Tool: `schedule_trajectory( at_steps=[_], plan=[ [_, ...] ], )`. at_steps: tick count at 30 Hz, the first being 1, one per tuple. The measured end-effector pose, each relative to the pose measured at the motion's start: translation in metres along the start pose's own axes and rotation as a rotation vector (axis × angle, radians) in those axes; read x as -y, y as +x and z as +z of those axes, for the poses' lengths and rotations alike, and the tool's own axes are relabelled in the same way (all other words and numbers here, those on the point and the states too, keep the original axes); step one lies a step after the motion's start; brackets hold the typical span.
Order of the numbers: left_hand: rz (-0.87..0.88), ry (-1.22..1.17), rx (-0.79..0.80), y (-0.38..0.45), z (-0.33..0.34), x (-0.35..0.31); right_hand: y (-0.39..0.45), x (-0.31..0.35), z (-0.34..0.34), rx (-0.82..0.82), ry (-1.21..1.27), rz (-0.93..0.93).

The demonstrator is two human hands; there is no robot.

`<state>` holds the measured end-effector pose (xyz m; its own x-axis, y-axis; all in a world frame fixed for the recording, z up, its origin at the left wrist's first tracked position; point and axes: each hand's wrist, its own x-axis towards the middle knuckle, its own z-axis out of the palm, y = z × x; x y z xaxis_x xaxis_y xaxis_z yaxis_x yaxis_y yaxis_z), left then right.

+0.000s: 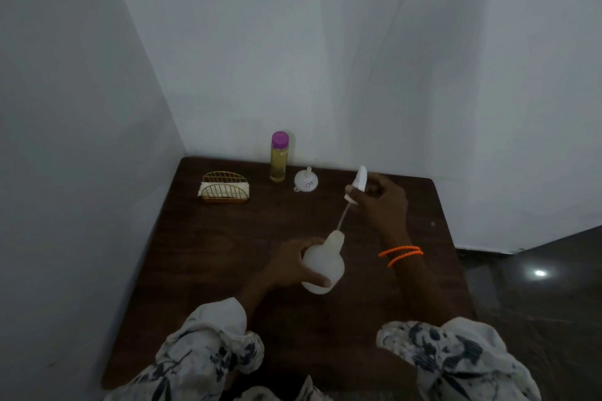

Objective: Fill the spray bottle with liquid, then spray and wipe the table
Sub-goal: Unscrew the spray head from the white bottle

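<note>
my left hand [290, 265] is gripping the round translucent white plastic spray bottle [324, 265] on the dark brown wooden table [228, 238]. my right hand [381, 202] is pinching the white spray nozzle head [358, 184] above it, its thin dip tube [343, 216] reaching into the bottle's neck. beyond my hands are standing a yellow-liquid bottle with a purple cap [279, 156] and a small white funnel [306, 180].

Dim, soft picture; glare spot on floor [540, 273], edges warped

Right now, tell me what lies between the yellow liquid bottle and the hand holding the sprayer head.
In the head view, a small white funnel lies on the table between the yellow liquid bottle and the right hand gripping the sprayer head.
</note>
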<state>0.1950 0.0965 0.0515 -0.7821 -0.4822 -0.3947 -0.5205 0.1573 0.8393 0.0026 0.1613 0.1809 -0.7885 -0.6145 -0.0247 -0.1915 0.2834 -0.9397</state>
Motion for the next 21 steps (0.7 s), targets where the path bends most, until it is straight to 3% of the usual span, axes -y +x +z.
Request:
schedule_trajectory(
  at_steps=[4, 9, 16, 21],
  plan=[
    [0.026, 0.01, 0.001, -0.003, -0.004, -0.001, 0.014, 0.009, -0.013, -0.032, 0.054, -0.004],
    [0.056, -0.009, -0.029, -0.012, -0.003, 0.002, 0.027, 0.007, -0.028, -0.057, 0.453, 0.201],
    [0.113, -0.053, -0.092, -0.02, 0.0, -0.001, 0.051, -0.025, -0.04, -0.06, 0.421, 0.596],
    [0.114, -0.047, -0.098, -0.023, -0.002, 0.001, 0.052, -0.043, -0.043, -0.026, 0.529, 0.688]
  ],
)
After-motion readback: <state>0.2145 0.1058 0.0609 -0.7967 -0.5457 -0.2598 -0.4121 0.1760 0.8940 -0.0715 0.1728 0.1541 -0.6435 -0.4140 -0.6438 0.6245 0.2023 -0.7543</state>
